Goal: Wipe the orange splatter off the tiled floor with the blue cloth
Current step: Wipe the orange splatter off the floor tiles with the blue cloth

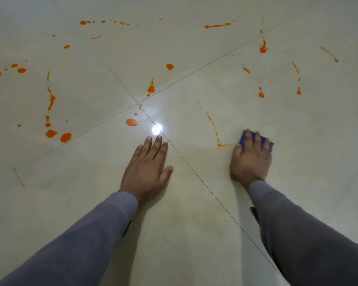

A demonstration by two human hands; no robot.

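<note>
At lower right of centre, the right hand (250,157) presses the blue cloth (266,141) flat on the tiled floor (194,223), fingers laid over it, not bunching it. Only the cloth's far edge and corners show past the fingertips. The hand is slightly blurred, so mid-stroke is my read.

The left hand (147,168) sits at frame centre, palm down, fingers spread and straight, bracing on the tile. It holds nothing.

Step in hand: wiping, early stage. A thin orange streak (223,144) lies just left of the cloth, touching or nearly so, with a dotted trail (210,118) running up from it. The tile below both hands shows a faint yellowish haze, which looks like smeared residue, not clean tile.

Most of the orange splatter is untouched:
- large blobs at mid left (65,137)
- a drop above the left hand (131,122)
- drips at upper centre (151,89)
- streaks at upper right (263,48)

Next move, as I judge it: sweep the cloth left over the streak, then up the trail, keeping pressure flat. After that the reach has to extend toward the upper half of the frame, so the left hand will likely need to shift. Risk: a loaded cloth smears rather than lifts, so refold to a clean face.
</note>
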